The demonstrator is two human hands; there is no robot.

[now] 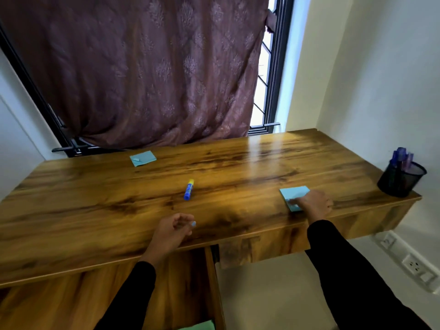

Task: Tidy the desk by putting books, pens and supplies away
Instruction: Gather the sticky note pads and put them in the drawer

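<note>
The right hand (314, 203) rests on the near pad (294, 197) of blue sticky notes, with its fingers laid over the pad's near corner; if they press it flat or begin to pinch its edge, I cannot tell. This pad lies on the desk (95, 210) close to the front edge, to the right of the glue stick (188, 189), so the right hand is clearly the nearer one for lifting it. The left hand (175, 231) hovers just in front of the glue stick, fingers loosely curled, and it seems to hold nothing (a pale blue spot at one fingertip looks like nail colour, but it is too small to be sure). The glue stick lies with its long axis pointing away from the person, yellow cap at the far end. A second pad (143, 158) lies well behind the glue stick and a little left, near the curtain (142, 67). The pen cup (401, 178) stands far right of the glue stick, at the desk's end. Nothing stands between the hands and these things. Below the front edge a drawer (214, 282) stands open, probably the place for the pads.
</note>
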